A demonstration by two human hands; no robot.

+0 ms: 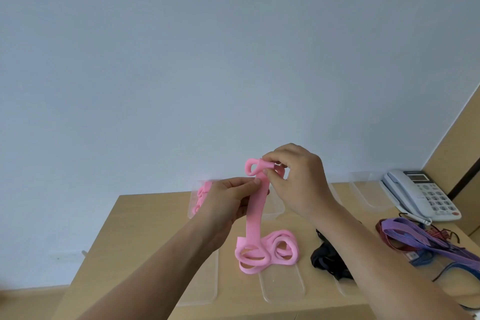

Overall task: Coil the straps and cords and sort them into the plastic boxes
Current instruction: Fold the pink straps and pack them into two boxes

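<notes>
The elastic strap is plain pink, as are the coiled straps in the clear plastic box. Another strap is black. The purple strap has fine lengthwise stripes, the dark red strap too. The desk is light wood-grain and the telephone pale grey with a red button

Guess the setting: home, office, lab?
Likely an office, not certain: a corded desk phone sits on a plain wooden table against a bare wall. Clear plastic boxes lie on it, and the left hand and right hand pinch a pink strap, so a sorting desk.
</notes>
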